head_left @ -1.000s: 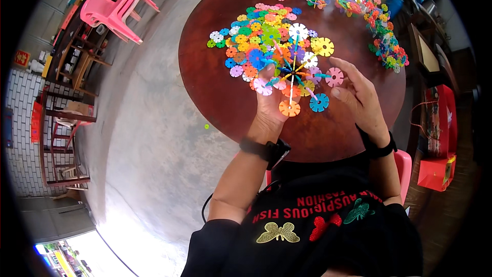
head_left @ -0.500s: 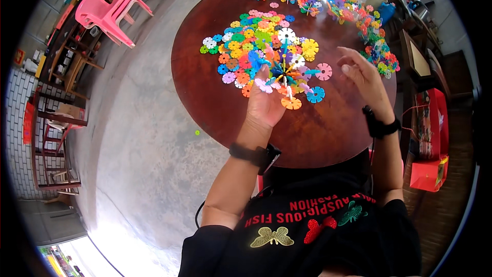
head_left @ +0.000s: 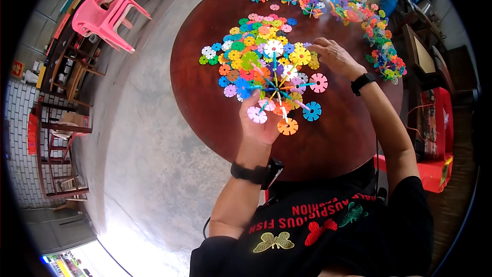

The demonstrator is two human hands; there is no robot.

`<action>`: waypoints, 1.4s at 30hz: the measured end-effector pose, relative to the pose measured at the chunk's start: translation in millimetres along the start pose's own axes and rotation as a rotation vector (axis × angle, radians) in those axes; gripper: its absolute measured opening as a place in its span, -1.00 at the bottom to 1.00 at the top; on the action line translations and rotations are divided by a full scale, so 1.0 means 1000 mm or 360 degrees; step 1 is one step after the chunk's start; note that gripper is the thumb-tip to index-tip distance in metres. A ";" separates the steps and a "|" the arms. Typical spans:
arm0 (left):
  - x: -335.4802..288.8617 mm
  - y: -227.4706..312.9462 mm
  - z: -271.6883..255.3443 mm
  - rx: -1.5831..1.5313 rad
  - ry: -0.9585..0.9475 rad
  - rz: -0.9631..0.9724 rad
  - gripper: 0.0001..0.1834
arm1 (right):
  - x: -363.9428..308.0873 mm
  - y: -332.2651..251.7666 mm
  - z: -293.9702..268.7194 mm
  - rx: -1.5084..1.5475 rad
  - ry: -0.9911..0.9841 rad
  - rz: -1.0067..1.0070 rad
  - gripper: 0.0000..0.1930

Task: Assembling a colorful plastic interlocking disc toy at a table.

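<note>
My left hand (head_left: 260, 127) is closed around the lower left of a star-shaped build of slotted plastic flower discs (head_left: 277, 89). Its arms fan out from a dark hub, each with a coloured disc at its tip: white, yellow, pink, blue, orange and lilac. Behind it, loose flower discs (head_left: 236, 54) in many colours lie spread on the table; the build hides part of them. My right hand (head_left: 338, 59) is beside the build's upper right, fingers stretched left near the yellow discs, with nothing visible in them.
The round dark-red table (head_left: 205, 97) holds a long band of joined disc clusters (head_left: 353, 10) along its far and right edges. Pink plastic chairs (head_left: 100, 18) stand at the far left. A red bag (head_left: 435, 133) sits at the right, near wooden furniture.
The build has tilted and come slightly nearer, so its spokes now face me. My right hand has moved left, toward the loose discs.
</note>
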State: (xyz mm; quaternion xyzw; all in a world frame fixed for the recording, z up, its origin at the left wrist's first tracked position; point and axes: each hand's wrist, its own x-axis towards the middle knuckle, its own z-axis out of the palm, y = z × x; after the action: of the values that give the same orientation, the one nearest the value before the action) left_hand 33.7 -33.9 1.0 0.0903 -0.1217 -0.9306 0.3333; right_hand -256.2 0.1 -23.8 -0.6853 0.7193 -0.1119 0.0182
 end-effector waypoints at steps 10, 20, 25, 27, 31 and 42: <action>0.000 -0.001 0.008 -0.0054 0.0052 0.0021 -0.41 | -0.011 -0.007 0.010 0.0045 0.0099 -0.0058 -0.64; 0.001 -0.003 0.007 -0.0042 0.0066 0.0042 -0.45 | -0.042 -0.027 0.008 0.0049 0.0269 0.0022 -0.75; 0.003 -0.004 0.003 -0.0048 -0.0008 -0.0013 -0.44 | -0.049 -0.035 0.004 -0.0017 0.0301 0.0121 -0.82; 0.004 -0.004 0.003 -0.0025 -0.0023 -0.0021 -0.44 | -0.054 -0.041 -0.002 0.0024 0.0164 0.0171 -0.87; 0.010 -0.008 0.001 -0.0035 -0.0188 -0.0058 -0.42 | -0.073 -0.052 -0.009 0.0127 0.0433 0.0036 -0.91; 0.007 -0.007 0.002 -0.0411 -0.0222 -0.0256 -0.23 | -0.121 -0.129 -0.085 0.1681 0.0741 0.0544 -0.87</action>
State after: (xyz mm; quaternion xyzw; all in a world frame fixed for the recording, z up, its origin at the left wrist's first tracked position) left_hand 23.3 -32.8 0.5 -0.0084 -0.0164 -0.9662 0.2572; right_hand -137.5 127.3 67.7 -0.4157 0.6514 -0.5969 0.2158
